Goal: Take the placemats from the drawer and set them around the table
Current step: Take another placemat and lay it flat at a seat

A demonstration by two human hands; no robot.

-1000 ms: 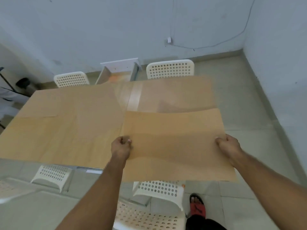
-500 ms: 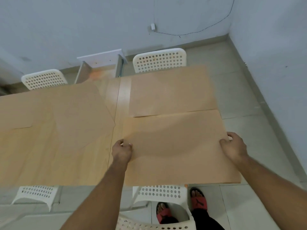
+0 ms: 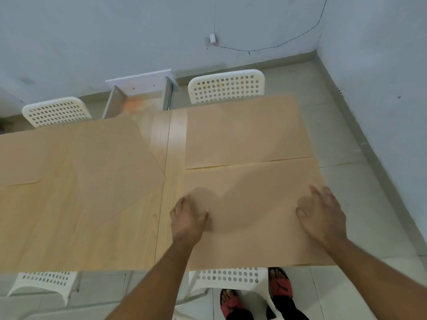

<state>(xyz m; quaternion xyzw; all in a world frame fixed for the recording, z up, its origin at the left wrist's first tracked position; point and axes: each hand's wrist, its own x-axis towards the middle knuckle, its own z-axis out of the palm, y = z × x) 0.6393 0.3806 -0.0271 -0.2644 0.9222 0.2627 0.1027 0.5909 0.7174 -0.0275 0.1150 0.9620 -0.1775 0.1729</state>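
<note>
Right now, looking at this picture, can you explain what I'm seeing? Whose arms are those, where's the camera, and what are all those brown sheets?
There is no machine here. The two bare arms belong to a person wearing a wide-angle camera on the head, so the picture looks forward and down, as that person sees it. You can even see sandalled feet below the table edge.

The light wooden surface is a table with white perforated chairs around it. The brown sheets are placemats. One lies at the far right, and more cover the left part.

The nearest placemat lies flat at the right near corner. The left hand and right hand are open over it, palms down. Nothing is gripped.

Beyond the table, an open drawer sticks out.
</note>
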